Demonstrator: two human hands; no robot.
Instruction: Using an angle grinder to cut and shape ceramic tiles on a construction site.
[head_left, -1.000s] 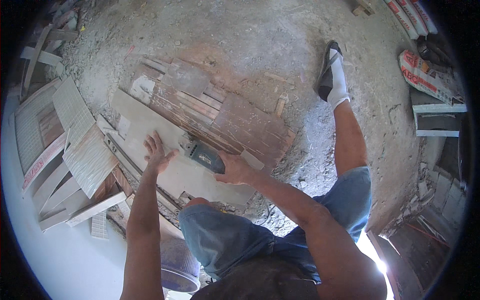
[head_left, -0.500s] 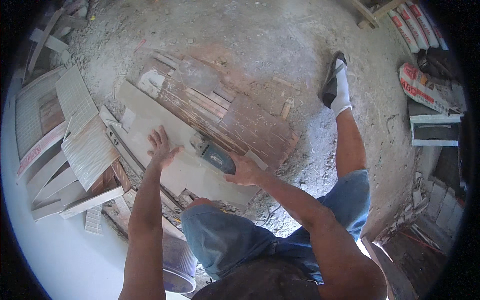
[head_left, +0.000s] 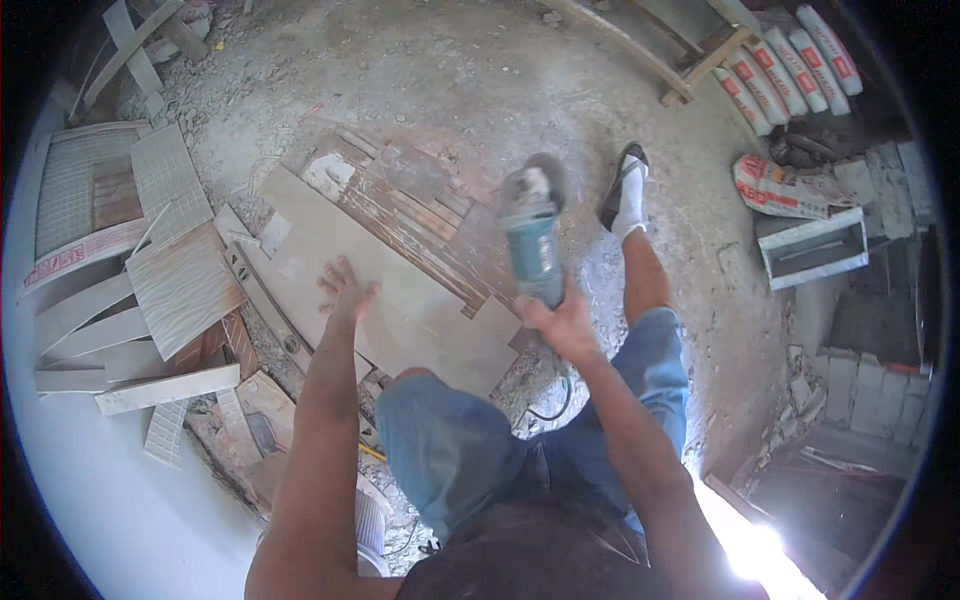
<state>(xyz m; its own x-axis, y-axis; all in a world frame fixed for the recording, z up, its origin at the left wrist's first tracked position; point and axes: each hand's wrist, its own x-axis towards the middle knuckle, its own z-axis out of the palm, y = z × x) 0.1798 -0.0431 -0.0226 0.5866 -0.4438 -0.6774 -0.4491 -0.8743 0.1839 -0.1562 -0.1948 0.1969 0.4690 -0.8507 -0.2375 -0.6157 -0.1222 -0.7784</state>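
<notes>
My right hand (head_left: 562, 322) is wrapped round the body of a teal angle grinder (head_left: 533, 245), raised in front of me. Its head and disc are smeared by motion and point away from me. My left hand (head_left: 345, 290) lies with spread fingers on a long pale tile (head_left: 400, 320). That tile rests on a stack of brown, scratched tile pieces (head_left: 440, 240) on the dusty ground. A cord (head_left: 550, 412) curls on the ground below my right hand.
A spirit level (head_left: 265, 300) lies left of the tile. Offcut tiles (head_left: 185, 285) lean against the wall at left. To the right stand an open metal box (head_left: 815, 250), a torn sack (head_left: 790, 188) and stacked bags (head_left: 790, 70). A wooden frame (head_left: 690, 75) lies at the back.
My right hand has lifted the angle grinder off the pale tile and moved it right and away from me. My left hand stays spread on the tile. The whole view has shifted.
</notes>
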